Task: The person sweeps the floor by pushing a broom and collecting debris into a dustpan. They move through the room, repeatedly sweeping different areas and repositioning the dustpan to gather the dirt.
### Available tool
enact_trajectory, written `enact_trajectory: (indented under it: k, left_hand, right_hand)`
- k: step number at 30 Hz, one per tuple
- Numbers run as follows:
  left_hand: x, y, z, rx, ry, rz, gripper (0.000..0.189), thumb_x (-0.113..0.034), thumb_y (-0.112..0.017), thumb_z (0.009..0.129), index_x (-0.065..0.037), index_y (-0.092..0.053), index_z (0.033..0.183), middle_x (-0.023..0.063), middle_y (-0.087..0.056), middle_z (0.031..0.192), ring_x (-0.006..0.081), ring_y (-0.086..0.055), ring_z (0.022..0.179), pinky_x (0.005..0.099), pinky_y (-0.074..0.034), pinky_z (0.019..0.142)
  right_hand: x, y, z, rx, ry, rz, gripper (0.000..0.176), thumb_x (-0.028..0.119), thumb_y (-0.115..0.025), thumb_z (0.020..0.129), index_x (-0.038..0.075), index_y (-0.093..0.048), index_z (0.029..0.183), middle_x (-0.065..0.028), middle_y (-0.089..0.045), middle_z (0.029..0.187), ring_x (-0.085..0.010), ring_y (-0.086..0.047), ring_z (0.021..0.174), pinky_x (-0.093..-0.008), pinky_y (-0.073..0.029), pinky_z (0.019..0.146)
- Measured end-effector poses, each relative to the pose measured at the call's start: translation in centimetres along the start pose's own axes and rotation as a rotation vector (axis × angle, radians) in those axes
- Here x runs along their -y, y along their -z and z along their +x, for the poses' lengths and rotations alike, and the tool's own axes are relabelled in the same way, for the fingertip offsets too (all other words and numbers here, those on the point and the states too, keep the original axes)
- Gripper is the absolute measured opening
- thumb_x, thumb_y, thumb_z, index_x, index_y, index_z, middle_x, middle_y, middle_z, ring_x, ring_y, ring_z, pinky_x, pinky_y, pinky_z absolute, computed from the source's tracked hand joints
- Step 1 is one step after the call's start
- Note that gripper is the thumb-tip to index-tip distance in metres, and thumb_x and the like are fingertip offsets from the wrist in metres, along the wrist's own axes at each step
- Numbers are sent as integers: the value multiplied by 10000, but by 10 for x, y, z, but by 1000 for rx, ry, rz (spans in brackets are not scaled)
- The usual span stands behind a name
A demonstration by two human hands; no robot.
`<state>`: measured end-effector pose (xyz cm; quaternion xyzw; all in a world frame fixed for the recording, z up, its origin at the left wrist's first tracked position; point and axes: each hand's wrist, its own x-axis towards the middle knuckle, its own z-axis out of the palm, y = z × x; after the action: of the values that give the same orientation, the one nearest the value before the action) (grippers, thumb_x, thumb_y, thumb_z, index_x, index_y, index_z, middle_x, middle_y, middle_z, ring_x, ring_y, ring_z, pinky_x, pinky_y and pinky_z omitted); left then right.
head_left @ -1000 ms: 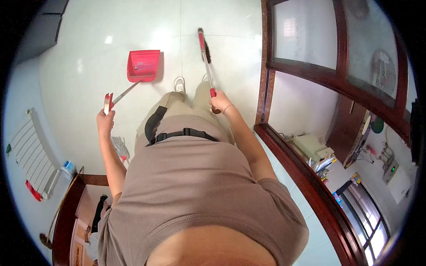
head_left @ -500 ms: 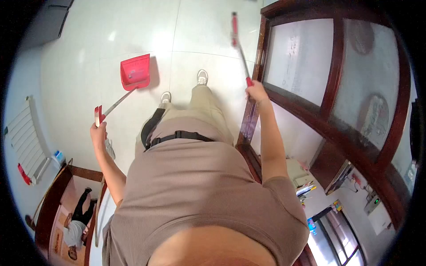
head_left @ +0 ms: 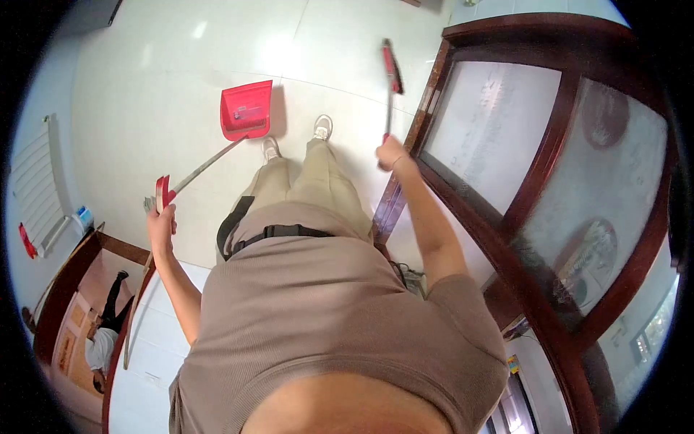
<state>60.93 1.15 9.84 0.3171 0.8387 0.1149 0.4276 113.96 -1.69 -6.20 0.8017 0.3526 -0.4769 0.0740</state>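
Observation:
My left hand (head_left: 161, 223) is closed round the red grip end of a long-handled dustpan, its metal shaft slanting up and right. The red dustpan (head_left: 244, 94) is near my feet with its open side away from me, and small bits show inside. A small greyish thing (head_left: 150, 205) shows beside the grip. My right hand (head_left: 392, 153) is wrapped round the handle of a broom, held out ahead on the right. The broom head (head_left: 392, 66) is narrow and red with dark bristles, slightly blurred.
A dark wood cabinet or partition with frosted panes (head_left: 491, 130) stands close on my right. Pale floor tiles (head_left: 181, 94) spread ahead. At the lower left, a wood-framed mirror or opening (head_left: 79, 271) shows a person (head_left: 105, 347). A white radiator (head_left: 35, 177) is on the left wall.
The dustpan has shifted right in view, closer to my feet. My right hand has moved left with the broom, whose head has turned to show its bristles. The view has shifted.

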Motion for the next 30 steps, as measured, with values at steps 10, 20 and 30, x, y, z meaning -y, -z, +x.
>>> enact_trajectory:
  k: [10, 20, 30]
  left_hand:
    - [16, 7, 26, 41, -37, 18, 222, -153, -552, 728, 0, -567, 888, -32, -427, 518, 63, -391, 398, 233, -295, 358]
    - [34, -13, 31, -89, 146, -214, 241, -150, -572, 728, 8, -560, 909, -15, -453, 539, 71, -401, 397, 230, -311, 363]
    - [12, -42, 11, -199, 308, -250, 249, -169, -564, 732, -9, -558, 924, -24, -443, 539, 68, -388, 395, 228, -295, 361]
  right_hand:
    - [16, -17, -72, 264, 43, 690, 465, -5, -553, 666, -15, -492, 1127, -66, -504, 578, -160, -505, 434, -307, -400, 359]
    - [101, 106, 104, 33, -151, 372, 138, -83, -373, 704, 3, -431, 795, -90, -375, 447, -216, -387, 325, -377, -277, 305]
    - [171, 51, 230, 148, 316, -489, 205, 91, -473, 664, -72, -586, 613, -262, -572, 600, -310, -606, 551, -356, -493, 552]
